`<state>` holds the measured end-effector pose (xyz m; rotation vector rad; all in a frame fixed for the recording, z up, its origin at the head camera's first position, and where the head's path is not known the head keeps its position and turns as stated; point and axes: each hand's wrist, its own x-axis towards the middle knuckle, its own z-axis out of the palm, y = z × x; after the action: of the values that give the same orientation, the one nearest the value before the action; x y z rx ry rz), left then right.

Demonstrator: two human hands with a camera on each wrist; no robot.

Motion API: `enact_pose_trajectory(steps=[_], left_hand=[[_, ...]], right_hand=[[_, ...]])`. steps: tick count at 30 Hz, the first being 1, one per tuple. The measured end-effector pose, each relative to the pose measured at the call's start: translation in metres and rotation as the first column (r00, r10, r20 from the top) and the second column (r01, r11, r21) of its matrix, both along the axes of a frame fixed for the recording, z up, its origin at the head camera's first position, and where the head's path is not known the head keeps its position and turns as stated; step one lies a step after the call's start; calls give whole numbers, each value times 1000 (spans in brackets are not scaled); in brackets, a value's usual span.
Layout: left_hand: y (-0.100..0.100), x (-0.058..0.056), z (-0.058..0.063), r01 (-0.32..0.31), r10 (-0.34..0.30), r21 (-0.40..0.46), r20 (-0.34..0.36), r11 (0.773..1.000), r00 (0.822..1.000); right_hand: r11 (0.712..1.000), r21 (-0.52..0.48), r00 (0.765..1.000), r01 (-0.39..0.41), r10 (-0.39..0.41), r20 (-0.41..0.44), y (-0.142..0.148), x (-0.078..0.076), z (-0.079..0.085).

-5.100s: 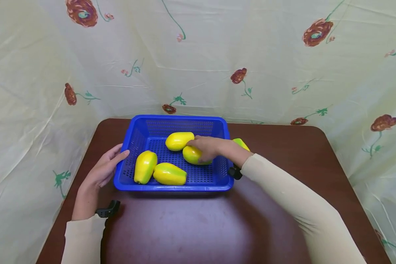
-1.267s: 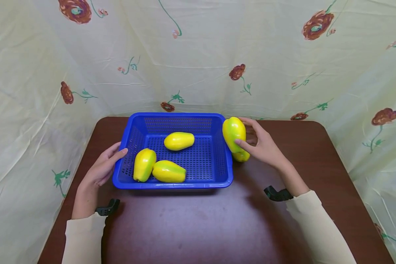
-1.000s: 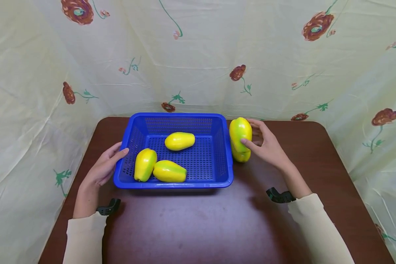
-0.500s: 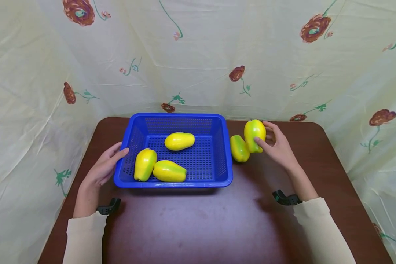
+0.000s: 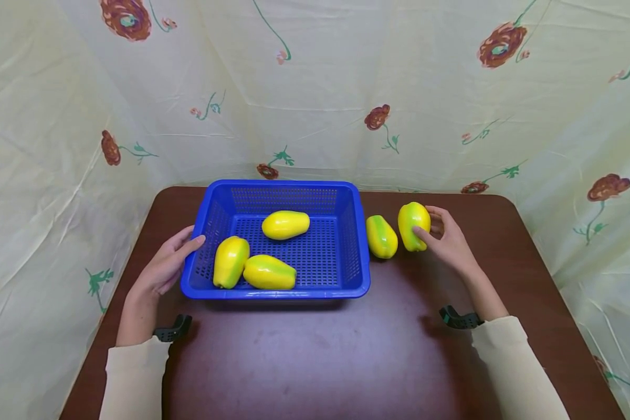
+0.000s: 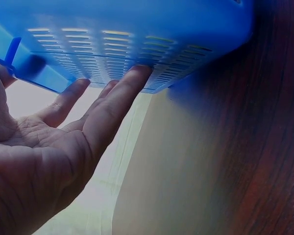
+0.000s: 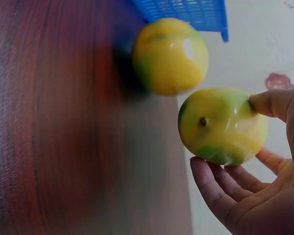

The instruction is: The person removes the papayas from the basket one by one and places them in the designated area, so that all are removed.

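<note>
My left hand [image 5: 164, 263] grips the left rim of a blue plastic basket [image 5: 278, 294], thumb over the rim. In the left wrist view its fingers [image 6: 118, 100] lie against the slotted wall [image 6: 112, 46]. To the right of the basket, my right hand [image 5: 450, 240] holds a yellow-green papaya [image 5: 410, 224] between thumb and fingers. The right wrist view shows this papaya [image 7: 220, 127] end-on, with a small brown spot, farther from the tabletop than the other one. That second papaya [image 5: 382, 238] lies on the table right beside the basket.
Inside the basket are three more papayas: one towards the back [image 5: 286, 225], one at the left [image 5: 231, 262] and one at the front [image 5: 269, 272]. The dark brown table [image 5: 304, 361] extends forward to a flowered curtain [image 5: 315, 116].
Earlier my right hand was on a papaya inside the basket. It has carried it over the right rim, past the papaya on the table, then further right and lower. My left hand stays on the basket.
</note>
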<state>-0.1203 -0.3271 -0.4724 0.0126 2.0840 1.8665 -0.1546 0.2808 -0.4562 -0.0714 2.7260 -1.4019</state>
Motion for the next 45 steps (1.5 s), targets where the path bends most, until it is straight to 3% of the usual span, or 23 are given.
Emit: enact_pose_trajectory(steps=[12,22,45], left_hand=[[4,-3,-2,11,-11,0,-11,1000,1000],[5,-2,-3,4,-4,5,11,1000,1000],[-1,0,-2,7,-7,4,-2,1000,1000]], right_hand=[[995,99,999,20,-24,44,2,-7,-12],[995,100,996,8,-16,84,-1,-9,-21],[996,88,995,10,-19,103,-9,-10,-24]])
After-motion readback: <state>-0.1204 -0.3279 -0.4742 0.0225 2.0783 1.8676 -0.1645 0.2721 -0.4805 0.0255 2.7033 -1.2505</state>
